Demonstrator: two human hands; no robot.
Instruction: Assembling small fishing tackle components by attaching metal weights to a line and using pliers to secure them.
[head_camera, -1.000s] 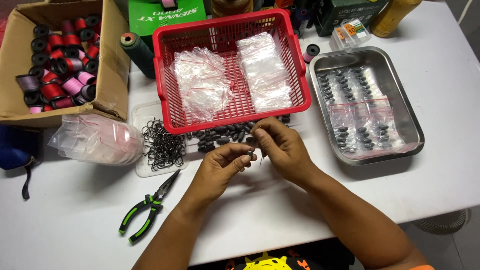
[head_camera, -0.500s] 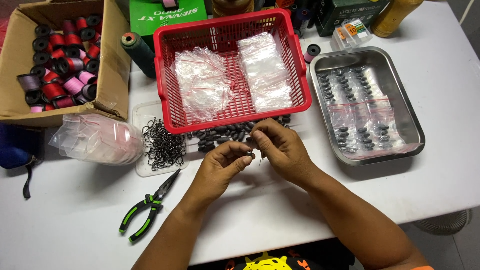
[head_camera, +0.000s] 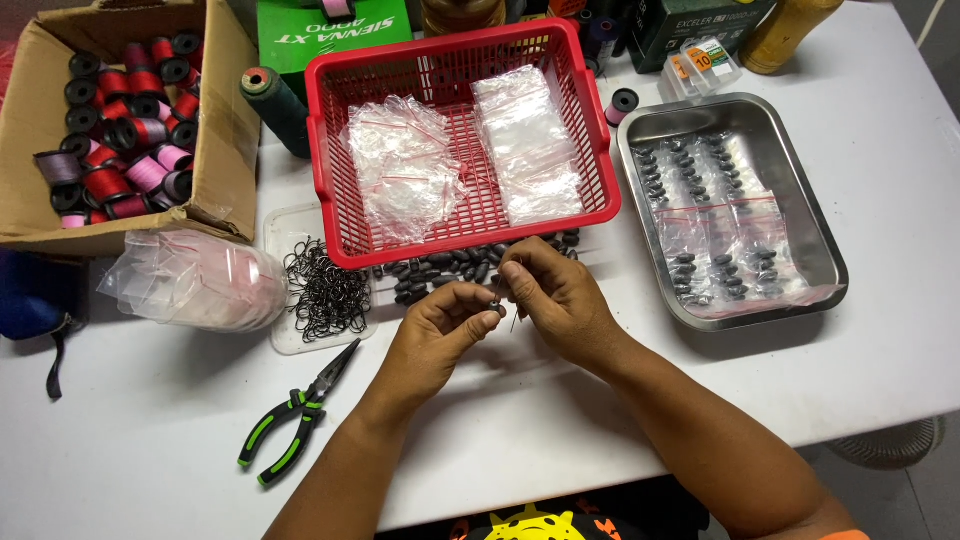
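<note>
Right at the middle of the white table (head_camera: 880, 200), both hands meet. The left hand (head_camera: 440, 325) pinches a small dark sinker (head_camera: 493, 303) between thumb and fingertips, fingers curled tight around it. The right hand (head_camera: 555, 295) touches the same sinker, its fingers closed on something thin that is too small to tell. Just behind them lies a loose pile of dark sinkers (head_camera: 445, 270), against the near wall of the red basket (head_camera: 325, 170) holding clear bags. Black hooks (head_camera: 325, 290) lie left of the pile, and green-handled pliers (head_camera: 295, 415) sit nearer the front edge.
</note>
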